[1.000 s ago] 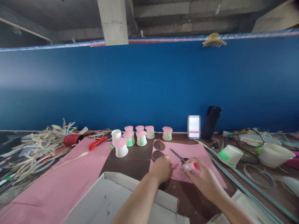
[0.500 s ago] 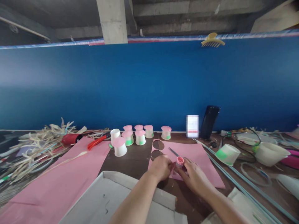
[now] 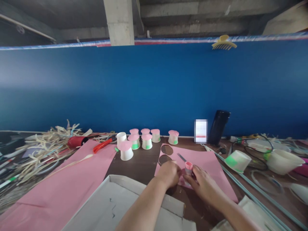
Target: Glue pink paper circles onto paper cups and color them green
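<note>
On the near part of a pink paper sheet [image 3: 204, 158], my two hands work close together. My left hand [image 3: 169, 173] is closed with its fingers curled down; what they pinch is hidden. My right hand [image 3: 204, 183] curves its thumb and fingers round a short pink-rimmed cylinder [image 3: 189, 166] with an open top; its exact kind is unclear. Scissor blades [image 3: 182, 157] lie on the sheet just behind it, their handles out of sight. Two round holes are cut at the sheet's left edge. Behind to the left stand several paper cups [image 3: 147, 143] topped with pink paper discs.
A white cardboard box lid [image 3: 125, 195] lies in front, under my left forearm. Another pink sheet [image 3: 60, 179], a red-handled tool [image 3: 102, 146] and tangled strips [image 3: 55, 144] are leftward. Tubes [image 3: 262, 189], a tilted cup [image 3: 238, 161] and a black case [image 3: 218, 127] are at right.
The whole view has shifted slightly, so things appear a little further right. Both hands remain beside the cylinder, with only small finger movements. The cups stay where they were.
</note>
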Action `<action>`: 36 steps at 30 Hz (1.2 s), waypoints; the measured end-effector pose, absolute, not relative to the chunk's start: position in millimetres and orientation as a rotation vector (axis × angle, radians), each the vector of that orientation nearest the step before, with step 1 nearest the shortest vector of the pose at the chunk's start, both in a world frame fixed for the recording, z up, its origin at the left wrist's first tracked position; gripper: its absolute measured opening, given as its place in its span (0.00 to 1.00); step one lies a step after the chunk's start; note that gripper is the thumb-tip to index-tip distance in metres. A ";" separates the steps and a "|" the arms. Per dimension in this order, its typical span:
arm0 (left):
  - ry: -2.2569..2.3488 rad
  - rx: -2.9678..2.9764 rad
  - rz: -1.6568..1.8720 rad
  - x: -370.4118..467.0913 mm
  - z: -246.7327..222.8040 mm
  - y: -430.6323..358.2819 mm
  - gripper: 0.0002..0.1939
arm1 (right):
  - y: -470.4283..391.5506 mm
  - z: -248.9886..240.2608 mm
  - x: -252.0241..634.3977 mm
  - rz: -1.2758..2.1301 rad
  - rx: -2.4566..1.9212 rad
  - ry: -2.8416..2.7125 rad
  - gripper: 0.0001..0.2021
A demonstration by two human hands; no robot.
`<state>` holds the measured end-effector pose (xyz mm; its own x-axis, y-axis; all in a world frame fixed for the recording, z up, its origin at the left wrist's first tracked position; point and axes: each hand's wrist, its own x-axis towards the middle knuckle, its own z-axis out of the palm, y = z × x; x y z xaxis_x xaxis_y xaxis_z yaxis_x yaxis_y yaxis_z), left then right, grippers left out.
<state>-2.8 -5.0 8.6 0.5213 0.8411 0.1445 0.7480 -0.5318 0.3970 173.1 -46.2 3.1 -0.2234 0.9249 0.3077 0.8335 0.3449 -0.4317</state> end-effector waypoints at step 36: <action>1.354 2.481 0.465 -3.9 7.0 -4.1 0.13 | -50.1 7.4 179.7 0.278 -1.489 -1.960 0.13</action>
<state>-3.9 -4.1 7.0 0.5103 0.8475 0.1465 0.7586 -0.5237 0.3876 179.7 -50.1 7.4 -0.1418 0.9191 0.3676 0.7808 0.3321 -0.5292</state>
